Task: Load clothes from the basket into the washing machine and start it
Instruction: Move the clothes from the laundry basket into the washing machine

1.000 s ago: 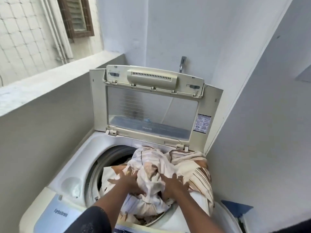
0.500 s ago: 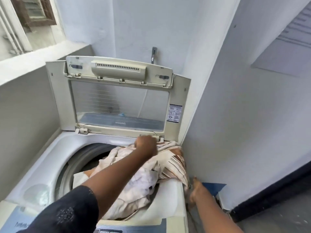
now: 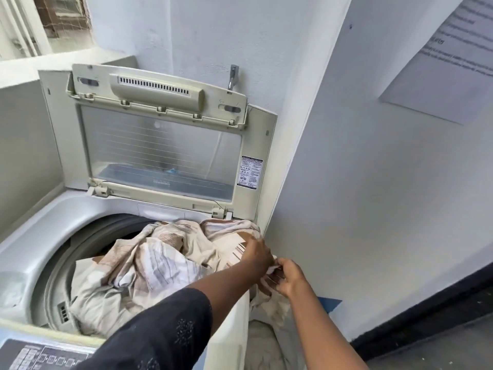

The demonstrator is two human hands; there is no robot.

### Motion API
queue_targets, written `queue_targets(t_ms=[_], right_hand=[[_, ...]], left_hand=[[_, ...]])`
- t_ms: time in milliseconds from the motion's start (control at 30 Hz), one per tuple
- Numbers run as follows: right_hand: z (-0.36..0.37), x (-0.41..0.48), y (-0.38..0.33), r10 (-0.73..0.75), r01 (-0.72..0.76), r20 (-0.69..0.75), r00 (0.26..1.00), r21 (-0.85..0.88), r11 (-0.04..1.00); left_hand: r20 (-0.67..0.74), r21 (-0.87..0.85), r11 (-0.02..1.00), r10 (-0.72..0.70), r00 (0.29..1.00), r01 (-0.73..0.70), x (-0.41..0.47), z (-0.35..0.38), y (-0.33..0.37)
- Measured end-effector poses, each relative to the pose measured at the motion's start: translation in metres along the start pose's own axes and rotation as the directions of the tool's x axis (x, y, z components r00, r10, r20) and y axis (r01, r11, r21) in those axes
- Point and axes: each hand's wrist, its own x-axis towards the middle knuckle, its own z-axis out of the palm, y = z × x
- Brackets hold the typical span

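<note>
While the lid (image 3: 160, 145) stood open, both hands, left (image 3: 257, 253) and right (image 3: 289, 276), pinched the cloth (image 3: 149, 268) trailing over the washer's (image 3: 34, 236) right rim.

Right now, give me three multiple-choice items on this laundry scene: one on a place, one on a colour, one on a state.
1. Where are both hands working?
A. At the machine's right edge, on fabric hanging over the side
B. On the control panel
C. On the wall tap

2. What colour is the sleeve on the left arm?
A. White
B. Black
C. Red

3. How does the washing machine lid stand?
A. Shut flat
B. Raised upright against the wall
C. Taken off

Answers:
1 A: the left hand and right hand meet on the striped cloth where it spills over the right rim.
2 B: the sleeve is black with a faint pattern.
3 B: the lid stands open above the drum.
</note>
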Motion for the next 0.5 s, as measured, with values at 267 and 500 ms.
queue_targets(t_ms=[267,500], right_hand=[[0.015,-0.012,-0.006,-0.336,0.383,0.189,0.923,-0.535,0.753],[0.149,-0.056,0.012,-0.322,0.626,0.571,0.755,-0.774,0.096]], left_hand=[[-0.183,-0.502,0.850,-0.287,0.940,0.162,-0.037,-0.001,-0.140],[-0.181,-0.309,0.933,-0.248,0.952,0.184,-0.138,0.030,-0.240]])
